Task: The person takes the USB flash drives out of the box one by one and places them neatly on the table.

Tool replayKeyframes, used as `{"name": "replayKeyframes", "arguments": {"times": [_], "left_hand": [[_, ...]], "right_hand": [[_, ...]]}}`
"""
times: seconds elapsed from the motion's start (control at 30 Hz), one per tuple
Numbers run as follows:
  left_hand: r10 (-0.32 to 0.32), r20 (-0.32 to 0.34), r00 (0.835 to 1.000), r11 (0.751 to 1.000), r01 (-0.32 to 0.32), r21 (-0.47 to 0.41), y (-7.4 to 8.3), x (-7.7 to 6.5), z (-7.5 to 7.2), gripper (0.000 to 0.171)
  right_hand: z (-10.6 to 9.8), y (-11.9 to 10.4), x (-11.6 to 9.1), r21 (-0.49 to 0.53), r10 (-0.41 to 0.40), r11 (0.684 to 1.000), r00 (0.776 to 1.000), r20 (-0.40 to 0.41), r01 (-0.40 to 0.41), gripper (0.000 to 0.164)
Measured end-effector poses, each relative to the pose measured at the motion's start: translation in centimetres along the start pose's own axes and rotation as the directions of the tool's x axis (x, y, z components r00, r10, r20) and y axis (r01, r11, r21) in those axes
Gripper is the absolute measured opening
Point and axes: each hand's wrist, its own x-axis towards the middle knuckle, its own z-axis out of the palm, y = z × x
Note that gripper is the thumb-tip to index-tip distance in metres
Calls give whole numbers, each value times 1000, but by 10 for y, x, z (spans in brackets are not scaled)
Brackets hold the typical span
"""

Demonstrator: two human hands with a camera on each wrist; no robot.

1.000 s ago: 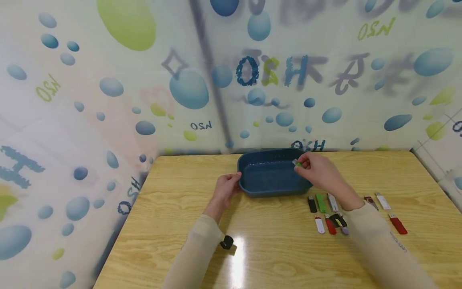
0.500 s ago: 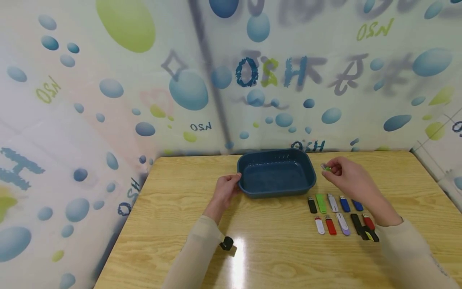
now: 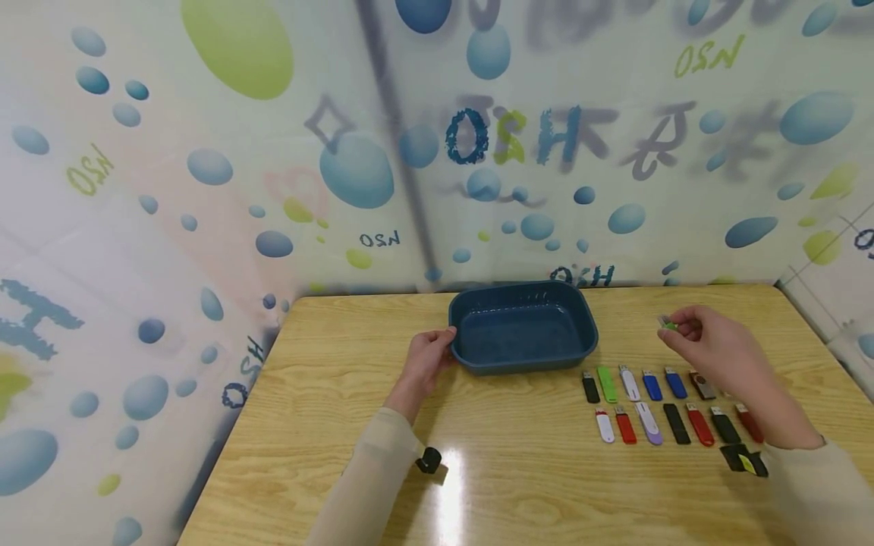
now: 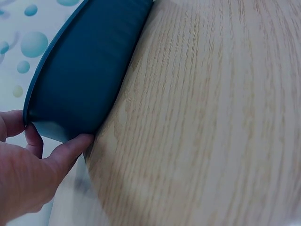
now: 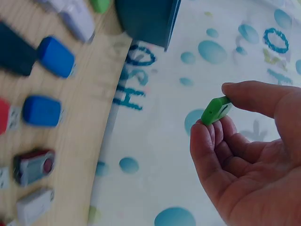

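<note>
My left hand grips the left end of a dark blue plastic basin. In the left wrist view, the thumb and fingers of that hand press on the basin's end wall. Between thumb and fingertips, my right hand pinches a small green USB stick, held above the table to the basin's right. Its metal plug points to the left in the head view. From the right wrist, the green body shows clearly, with the other fingers curled below it.
Two rows of USB sticks lie right of the basin, among them a green one, a blue one and a red one. The right forearm partly hides the rows' right end. Behind the wooden table rises a patterned wall.
My right hand has moved right with the green USB stick, from over the basin to above the far rows, uncovering more sticks. The left hand and basin stay where they were.
</note>
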Motion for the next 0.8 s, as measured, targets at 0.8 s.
{"name": "replayKeyframes", "arguments": {"times": [0.8], "left_hand": [[-17,21,1000,1000,17,-2,0,3,0,33]], "right_hand": [[-8,89,-22,-107,159,982,987,2,-158,51]]}}
